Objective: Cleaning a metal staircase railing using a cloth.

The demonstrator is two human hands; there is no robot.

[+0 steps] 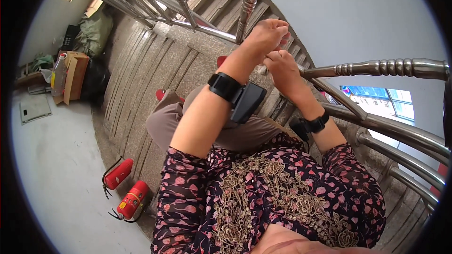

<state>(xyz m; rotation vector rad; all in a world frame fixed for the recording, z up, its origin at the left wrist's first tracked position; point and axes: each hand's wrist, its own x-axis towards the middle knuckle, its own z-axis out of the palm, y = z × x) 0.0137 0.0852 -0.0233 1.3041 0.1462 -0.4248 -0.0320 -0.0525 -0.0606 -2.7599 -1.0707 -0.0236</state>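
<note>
At one o'clock, left hand: fingers curled, whether gripping cannot be told. Two o'clock, right hand: fingers bent, one small whitish soft-looking scrap at its fingertips, grip uncertain. Step, judged: close two-handed fingerwork by shiny tubular metal railing; next move probably calls for steady pinching. Counts: two red cylindrical fire extinguishers, eight o'clock; one brown cardboard box, toward ten.
</note>
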